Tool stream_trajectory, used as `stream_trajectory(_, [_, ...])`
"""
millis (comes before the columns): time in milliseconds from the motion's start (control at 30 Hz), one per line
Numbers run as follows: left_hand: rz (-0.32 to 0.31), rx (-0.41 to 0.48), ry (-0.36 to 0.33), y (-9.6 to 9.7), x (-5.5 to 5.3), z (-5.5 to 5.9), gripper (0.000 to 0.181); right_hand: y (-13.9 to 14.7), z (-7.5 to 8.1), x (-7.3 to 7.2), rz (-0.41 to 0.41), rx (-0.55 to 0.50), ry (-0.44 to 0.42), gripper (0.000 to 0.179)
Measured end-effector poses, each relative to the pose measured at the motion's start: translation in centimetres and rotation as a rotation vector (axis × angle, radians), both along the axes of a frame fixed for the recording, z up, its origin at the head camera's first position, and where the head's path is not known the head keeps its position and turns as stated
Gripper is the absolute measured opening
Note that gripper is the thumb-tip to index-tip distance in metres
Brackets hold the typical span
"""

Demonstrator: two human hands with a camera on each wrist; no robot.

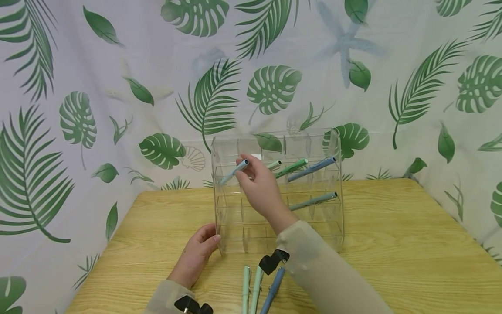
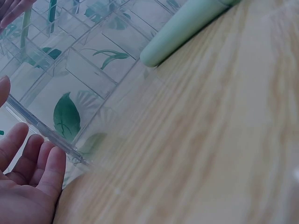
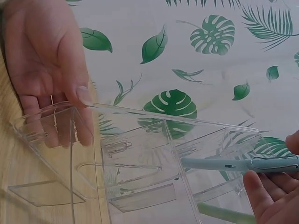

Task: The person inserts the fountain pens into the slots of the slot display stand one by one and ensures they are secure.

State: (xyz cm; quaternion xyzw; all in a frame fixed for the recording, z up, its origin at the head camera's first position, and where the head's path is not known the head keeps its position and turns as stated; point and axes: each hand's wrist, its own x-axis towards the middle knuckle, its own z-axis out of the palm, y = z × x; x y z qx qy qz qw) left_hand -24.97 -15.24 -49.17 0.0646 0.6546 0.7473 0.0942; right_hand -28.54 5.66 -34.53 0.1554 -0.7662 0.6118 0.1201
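Observation:
A clear plastic rack (image 1: 229, 239) with tiered compartments stands on the table. My right hand (image 1: 260, 187) pinches a light blue pen (image 1: 235, 171) near its upper end. The pen slants down to the left, its lower end at the leftmost compartment of the second tier from the top. In the right wrist view, the light blue pen (image 3: 233, 164) shows its clip, between thumb and fingers. My left hand (image 1: 198, 253) holds the rack's lower left edge, with the thumb on one side and the fingers behind the clear panel, as the right wrist view shows.
In the same tier lean a pale green pen (image 1: 276, 165), a green pen (image 1: 292, 168) and a blue pen (image 1: 311, 169). A grey-blue pen (image 1: 313, 201) lies lower. On the wooden table (image 1: 392, 244) before the rack are two light green pens (image 1: 245, 288) and a darker blue pen (image 1: 272, 290).

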Motion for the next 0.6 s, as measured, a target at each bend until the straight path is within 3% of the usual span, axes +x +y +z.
stream_trajectory(600, [0.013, -0.006, -0.007, 0.1, 0.2, 0.1, 0.045, 2.1, -0.2, 1.4, 0.066, -0.046, -0.050, 0.064])
